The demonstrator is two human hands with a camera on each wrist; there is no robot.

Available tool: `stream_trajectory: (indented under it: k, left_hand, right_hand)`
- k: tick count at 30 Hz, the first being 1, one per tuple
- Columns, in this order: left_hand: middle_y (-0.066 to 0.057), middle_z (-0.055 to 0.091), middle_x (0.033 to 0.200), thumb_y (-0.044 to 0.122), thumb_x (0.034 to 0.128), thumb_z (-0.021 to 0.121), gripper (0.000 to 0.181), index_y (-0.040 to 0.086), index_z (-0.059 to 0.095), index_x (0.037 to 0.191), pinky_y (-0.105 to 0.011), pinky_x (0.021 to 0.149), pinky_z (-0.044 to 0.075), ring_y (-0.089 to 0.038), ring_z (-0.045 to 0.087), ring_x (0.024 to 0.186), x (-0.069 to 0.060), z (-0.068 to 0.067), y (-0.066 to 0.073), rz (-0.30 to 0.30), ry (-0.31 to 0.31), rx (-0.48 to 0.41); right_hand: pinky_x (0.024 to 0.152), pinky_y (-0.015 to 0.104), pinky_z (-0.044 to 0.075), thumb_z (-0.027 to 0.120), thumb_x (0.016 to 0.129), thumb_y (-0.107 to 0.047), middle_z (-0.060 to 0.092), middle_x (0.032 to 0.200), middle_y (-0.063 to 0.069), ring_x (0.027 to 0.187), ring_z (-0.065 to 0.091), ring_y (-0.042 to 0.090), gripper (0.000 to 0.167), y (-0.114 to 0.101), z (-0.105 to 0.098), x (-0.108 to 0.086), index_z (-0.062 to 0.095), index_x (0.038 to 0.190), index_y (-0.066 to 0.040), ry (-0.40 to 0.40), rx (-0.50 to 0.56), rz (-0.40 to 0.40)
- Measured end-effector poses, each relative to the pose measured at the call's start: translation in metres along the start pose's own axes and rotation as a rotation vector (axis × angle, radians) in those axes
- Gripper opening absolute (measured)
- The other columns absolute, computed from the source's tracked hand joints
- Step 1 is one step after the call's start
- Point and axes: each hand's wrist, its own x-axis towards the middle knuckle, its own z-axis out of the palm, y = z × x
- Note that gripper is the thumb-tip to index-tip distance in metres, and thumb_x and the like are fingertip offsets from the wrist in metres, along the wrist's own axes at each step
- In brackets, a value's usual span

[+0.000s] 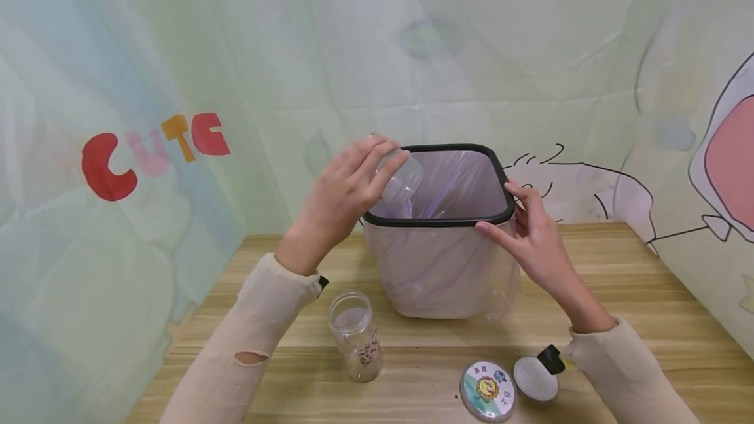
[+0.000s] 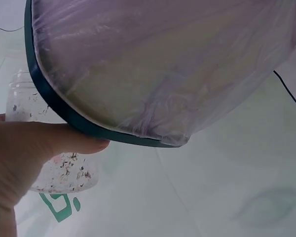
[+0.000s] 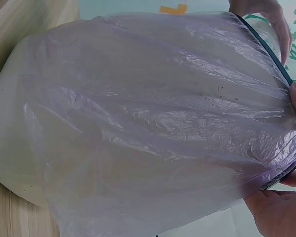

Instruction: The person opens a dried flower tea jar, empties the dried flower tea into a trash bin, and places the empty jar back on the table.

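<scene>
A light waste bin (image 1: 436,270) with a black rim and a purplish plastic liner stands on the wooden table. My left hand (image 1: 347,192) holds a clear jar (image 1: 405,178) tipped mouth-down over the bin's left side. In the left wrist view, small dark and reddish flecks cling inside that jar (image 2: 74,175), and my thumb lies along it beside the rim. My right hand (image 1: 537,241) grips the bin's right front corner, thumb on the front and fingers at the side. The right wrist view shows the liner (image 3: 163,118) draped over the bin's outside.
A second clear jar (image 1: 356,339), lidless and with a printed pattern, stands upright in front of the bin. Two round lids lie at the front right: a printed lid (image 1: 487,390) and a plain greyish lid (image 1: 536,379). A printed curtain (image 1: 330,51) hangs behind the table.
</scene>
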Motion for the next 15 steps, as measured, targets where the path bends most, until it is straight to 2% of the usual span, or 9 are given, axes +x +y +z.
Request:
stream_trajectory:
  k: [10,15]
  left_hand:
    - [-0.016,0.058,0.128,-0.018,0.0952,0.045,0.043,0.002,0.059,0.131,-0.037,0.102,0.045,-0.033,0.052,0.120,0.0015,-0.0001,0.0022,0.012,0.040,0.002]
    - [-0.016,0.057,0.128,-0.019,0.0947,0.047,0.044,0.001,0.059,0.131,-0.037,0.105,0.043,-0.033,0.052,0.121,0.0005,0.0005,0.0022,0.005,0.047,-0.006]
  right_hand:
    - [0.109,0.031,0.036,0.077,0.089,-0.019,0.027,0.162,0.007,0.139,0.041,0.033,0.070,0.0002,0.0001,-0.0005,0.035,0.144,-0.005,-0.003,0.006,0.001]
    - [0.109,0.033,0.036,0.077,0.090,-0.019,0.027,0.162,0.004,0.139,0.041,0.032,0.069,0.0003,0.0002,-0.0004,0.035,0.144,-0.005,-0.003,0.008,0.003]
